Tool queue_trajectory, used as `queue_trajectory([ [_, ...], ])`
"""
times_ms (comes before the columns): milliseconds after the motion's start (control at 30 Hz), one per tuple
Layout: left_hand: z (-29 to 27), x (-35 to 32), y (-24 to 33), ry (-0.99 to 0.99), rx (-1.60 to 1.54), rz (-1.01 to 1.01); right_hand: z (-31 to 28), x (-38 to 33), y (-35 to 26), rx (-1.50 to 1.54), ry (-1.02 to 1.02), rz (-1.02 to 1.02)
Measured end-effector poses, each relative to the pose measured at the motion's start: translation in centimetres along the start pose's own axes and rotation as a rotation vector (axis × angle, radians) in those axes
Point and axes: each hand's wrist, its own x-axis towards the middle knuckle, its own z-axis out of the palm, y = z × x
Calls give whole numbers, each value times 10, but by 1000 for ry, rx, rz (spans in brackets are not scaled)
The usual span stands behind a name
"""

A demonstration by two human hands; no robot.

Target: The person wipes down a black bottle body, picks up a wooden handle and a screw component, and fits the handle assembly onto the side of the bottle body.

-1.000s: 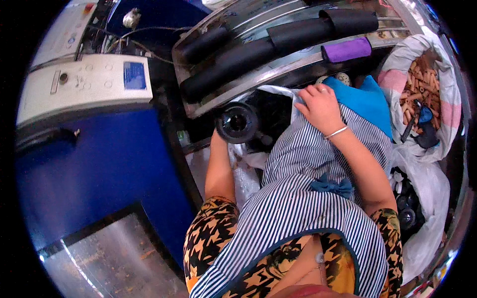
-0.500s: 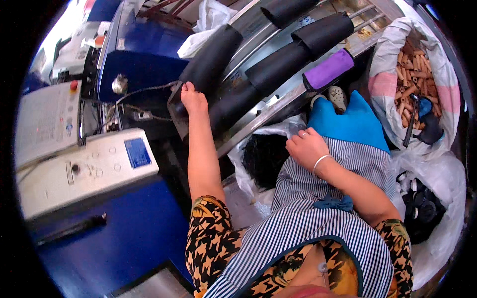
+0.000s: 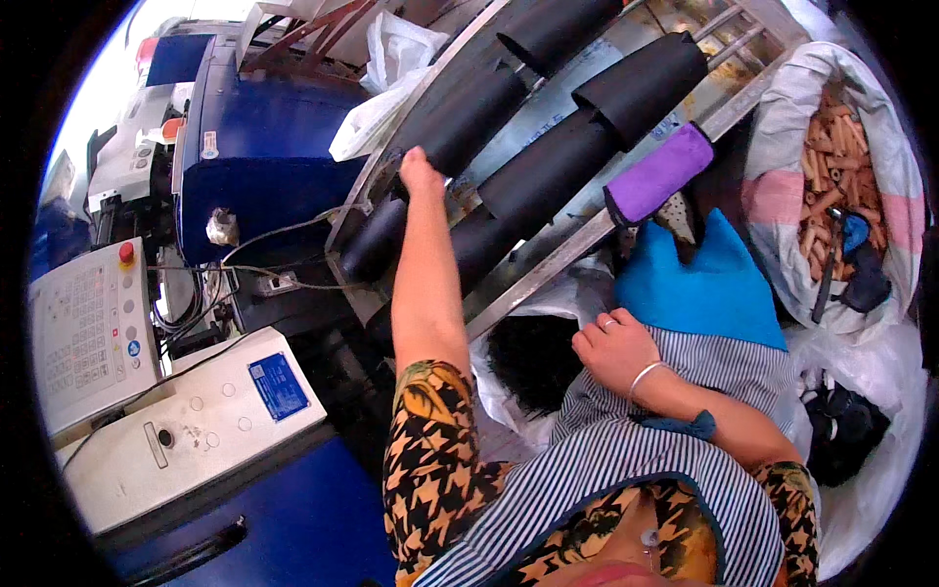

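My left hand (image 3: 422,174) reaches out to the metal rack, its fingers closed at the near end of a black tube (image 3: 465,117) that looks like a rolled sleeve. Part of that grip is hidden behind the hand. A shorter piece of black tube (image 3: 376,241) shows just below the wrist. Beside it, more black tubes (image 3: 548,164) lie end to end along the rack. My right hand (image 3: 618,352), with a ring and a white bangle, rests over my striped apron (image 3: 704,377); its fingers are loosely bent, and nothing shows in them.
A purple padded wrap (image 3: 660,174) covers part of the metal rack's edge (image 3: 558,252). To the right stand a sack (image 3: 768,196) of brown tubes and a plastic bag (image 3: 871,342) with black pieces. A control panel (image 3: 88,333) and blue machine (image 3: 264,210) occupy the left.
My left hand has moved forward and right along the rack, and the black tube at it now lies farther up. My right hand stays over the apron. The whole view has shifted slightly.
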Motion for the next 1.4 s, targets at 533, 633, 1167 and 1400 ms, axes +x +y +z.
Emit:
queue_trajectory([
  [533, -151, -57, 112, -196, 2393, 805, 27, 1, -11, -78, 41, -33],
  [633, -155, -77, 170, 117, 2144, 612, 5, 11, -16, -15, -105, 22],
  [1167, -103, -256, 249, 446, 1717, 784, 11, -24, 1, -15, -89, 57],
  [1400, -112, -385, 198, 250, 1633, 562, 1, -42, 7, 4, 2, 56],
])
